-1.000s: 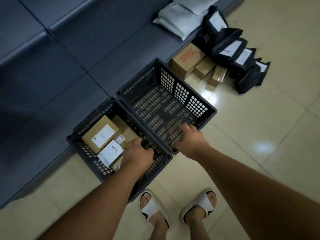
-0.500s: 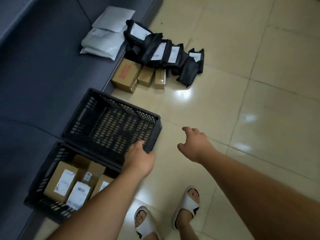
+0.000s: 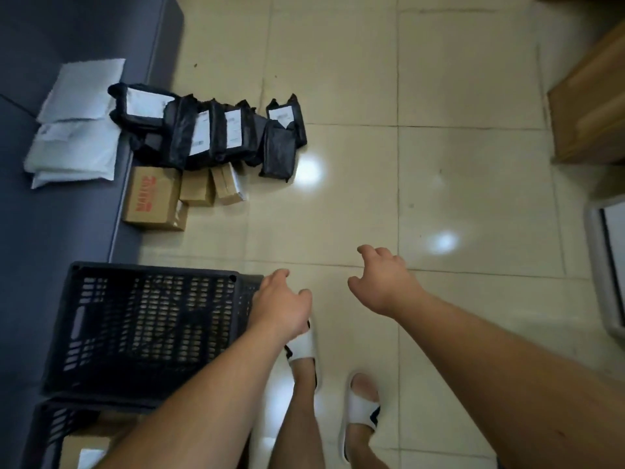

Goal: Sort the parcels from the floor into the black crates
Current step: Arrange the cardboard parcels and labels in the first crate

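Now we stand turned away from the crates and toward the pile: half a second ago our left hand (image 3: 282, 304) lay against the corner of the empty black perforated plastic crate (image 3: 142, 328), and it has come off that corner and hangs over the floor just beside it, fingers loose, holding nothing. Our right hand (image 3: 384, 282) reaches forward over the glossy cream floor tiles (image 3: 355, 198), fingers spread and slightly curled, also empty. A second ago both hands were down at the crates, so we judge one drop-off finished and the next fetch begun.

The nearer black crate (image 3: 47, 431), at the bottom left edge, holds brown boxes with white labels (mostly hidden by our forearm). The parcels not yet sorted lie well ahead: a slumped row of black crinkled plastic mailer bags (image 3: 216, 133) with white labels, three brown cardboard boxes (image 3: 184, 192) just in front of them, the largest printed in red, and soft white padded mailers (image 3: 76, 137) stacked on the dark grey matte surface (image 3: 40, 231) beside the tiles. The bags look limp and slippery; the boxes rigid and square-edged.
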Demonstrator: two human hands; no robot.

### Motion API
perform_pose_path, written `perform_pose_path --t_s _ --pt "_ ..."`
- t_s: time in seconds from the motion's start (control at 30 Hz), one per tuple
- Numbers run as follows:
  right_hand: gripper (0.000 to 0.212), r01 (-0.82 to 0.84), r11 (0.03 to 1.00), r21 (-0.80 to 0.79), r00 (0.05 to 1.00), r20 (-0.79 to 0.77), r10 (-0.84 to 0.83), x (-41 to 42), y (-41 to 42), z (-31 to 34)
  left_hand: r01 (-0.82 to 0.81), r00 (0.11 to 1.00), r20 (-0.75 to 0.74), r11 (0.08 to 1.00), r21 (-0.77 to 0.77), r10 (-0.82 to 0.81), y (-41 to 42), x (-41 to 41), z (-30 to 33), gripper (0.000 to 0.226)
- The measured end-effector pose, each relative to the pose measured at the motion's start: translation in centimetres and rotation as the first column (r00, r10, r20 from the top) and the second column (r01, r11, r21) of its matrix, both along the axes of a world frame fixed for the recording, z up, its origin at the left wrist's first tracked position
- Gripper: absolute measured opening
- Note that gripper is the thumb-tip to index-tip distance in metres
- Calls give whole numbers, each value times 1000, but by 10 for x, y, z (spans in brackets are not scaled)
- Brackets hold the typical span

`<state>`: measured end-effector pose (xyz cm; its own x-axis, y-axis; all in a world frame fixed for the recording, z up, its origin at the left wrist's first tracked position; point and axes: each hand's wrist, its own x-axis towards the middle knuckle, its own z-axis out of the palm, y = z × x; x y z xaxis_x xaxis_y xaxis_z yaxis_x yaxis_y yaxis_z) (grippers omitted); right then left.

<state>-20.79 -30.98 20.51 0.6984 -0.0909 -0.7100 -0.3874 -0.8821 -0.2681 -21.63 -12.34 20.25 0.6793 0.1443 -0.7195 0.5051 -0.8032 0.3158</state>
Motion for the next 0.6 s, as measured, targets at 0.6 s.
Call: perform_pose_path --t_s 0.6 --pt "60 173 985 -23 985 -2 -173 170 -37 6 149 988 -43 988 -47 -151 -40 205 -10 64"
